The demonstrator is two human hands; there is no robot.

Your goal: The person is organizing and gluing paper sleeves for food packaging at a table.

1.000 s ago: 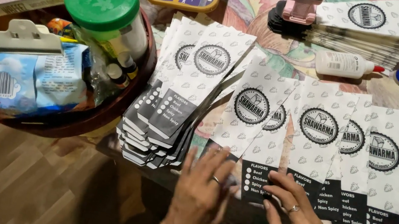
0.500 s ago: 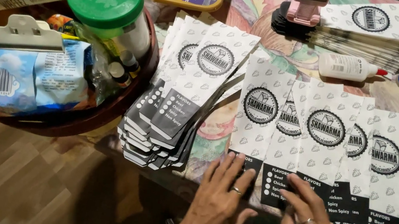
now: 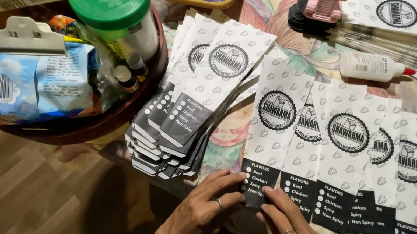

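Left hand: the left hand (image 3: 203, 208) lies flat, fingers spread, on the dark bottom end of a printed paper sleeve (image 3: 272, 126).
Right hand: the right hand (image 3: 290, 231) presses flat beside it, gripping nothing.
Sleeve: leftmost in an overlapping row at the table's (image 3: 290, 41) near edge.
Nearby: a fanned stack of sleeves (image 3: 187, 114), a glue bottle (image 3: 370, 66).

Place: a home, used for packaging work.
Worktop (image 3: 288, 14): flowered cloth cover, wood floor (image 3: 4, 180) beside it.
Household clutter: round basket (image 3: 128, 106) of snack bags (image 3: 17, 85), green-lidded jar (image 3: 113, 3).
Work goods: printed paper sleeves (image 3: 345, 147) in rows, glue bottle (image 3: 370, 66).
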